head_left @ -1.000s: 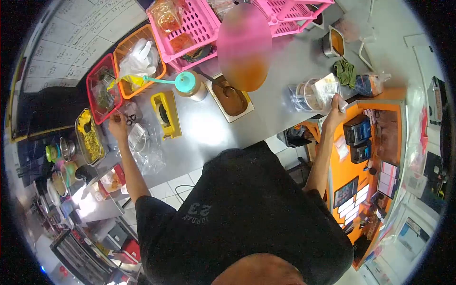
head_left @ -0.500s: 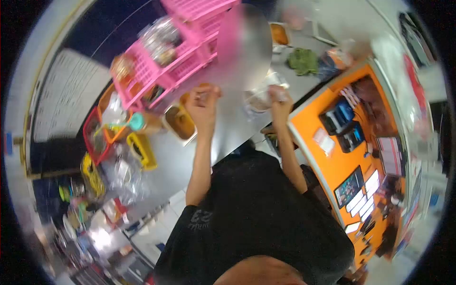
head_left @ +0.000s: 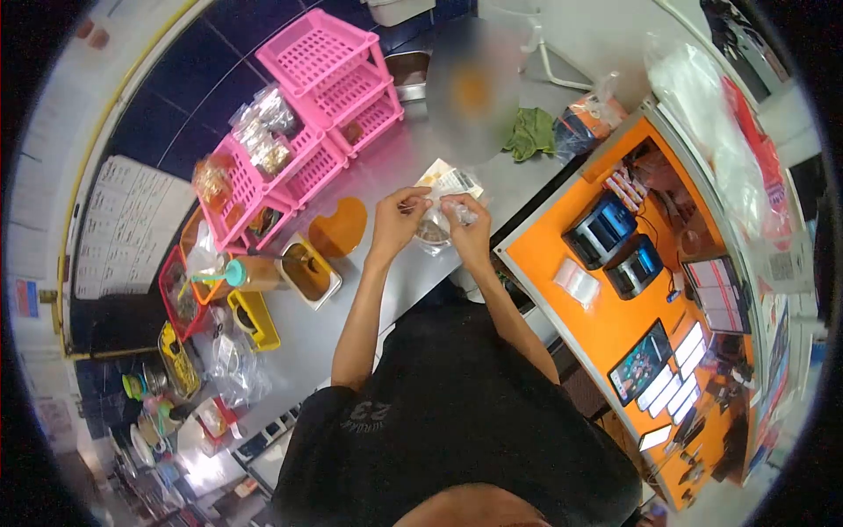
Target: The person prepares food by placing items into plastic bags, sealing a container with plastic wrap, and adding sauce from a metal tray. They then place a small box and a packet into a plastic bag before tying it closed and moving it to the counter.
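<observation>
My left hand and my right hand are together over the steel counter, both gripping the top of a small clear plastic bag with dark contents. A printed paper slip lies just beyond the bag. What my fingers pinch at the bag's neck is too small to make out.
A steel tub of brown sauce and an orange lid sit left of my hands. Pink racks, a teal-capped bottle, a yellow tape dispenser and coloured baskets lie further left. An orange counter with card terminals stands right.
My left hand came from the baskets at far left to the middle. My right hand brought the clear bag from the right end of the counter, and both now hold it.
</observation>
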Demonstrator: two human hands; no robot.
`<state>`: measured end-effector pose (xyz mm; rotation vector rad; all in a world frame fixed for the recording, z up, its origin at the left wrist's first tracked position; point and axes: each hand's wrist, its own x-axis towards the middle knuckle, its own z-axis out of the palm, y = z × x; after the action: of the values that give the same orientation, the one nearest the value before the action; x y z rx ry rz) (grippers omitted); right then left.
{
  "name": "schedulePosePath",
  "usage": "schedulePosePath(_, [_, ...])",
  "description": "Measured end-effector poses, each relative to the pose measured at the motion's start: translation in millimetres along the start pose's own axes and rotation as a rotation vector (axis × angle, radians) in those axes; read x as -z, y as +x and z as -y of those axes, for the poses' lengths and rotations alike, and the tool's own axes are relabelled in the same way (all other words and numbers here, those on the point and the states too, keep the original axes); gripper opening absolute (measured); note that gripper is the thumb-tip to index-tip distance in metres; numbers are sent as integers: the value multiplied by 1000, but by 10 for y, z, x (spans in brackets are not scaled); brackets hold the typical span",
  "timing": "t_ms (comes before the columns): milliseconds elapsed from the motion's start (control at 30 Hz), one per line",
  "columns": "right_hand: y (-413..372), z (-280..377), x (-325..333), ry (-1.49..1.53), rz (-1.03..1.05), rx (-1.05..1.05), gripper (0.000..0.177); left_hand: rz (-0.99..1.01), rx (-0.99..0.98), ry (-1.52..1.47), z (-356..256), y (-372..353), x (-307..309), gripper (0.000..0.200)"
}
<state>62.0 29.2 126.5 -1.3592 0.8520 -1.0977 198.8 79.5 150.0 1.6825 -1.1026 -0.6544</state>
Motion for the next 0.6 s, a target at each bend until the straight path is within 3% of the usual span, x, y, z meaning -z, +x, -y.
schedulePosePath(133, [54, 33, 26, -20, 62, 50, 9, 39, -151, 229, -15, -39, 148, 19])
schedulePosePath(233, [87, -28, 23, -12, 84, 36, 10, -143, -234, 358, -88, -67, 280, 20])
schedulePosePath(300, [103, -53, 29, 1, 90, 36, 11, -393, -400, 337, -109, -70, 359, 16])
schedulePosePath(333, [114, -63, 28, 7, 98, 39, 11, -401, -400, 343, -127, -107, 379, 16])
schedulePosePath(400, [146, -71, 11, -31, 107, 90, 11, -420, -60, 181, -155, -187, 388, 14])
schedulePosePath(433, [164, -72, -3, -27, 115, 90, 11, -428, -58, 184, -136, -183, 366, 14])
schedulePosePath(500, [166, -62, -14, 3, 101, 17, 11, -407, 8, -406, -53, -204, 260, 19])
schedulePosePath(600, [174, -47, -6, -3, 111, 20, 11, -332, -7, -668, 2, -199, 174, 22])
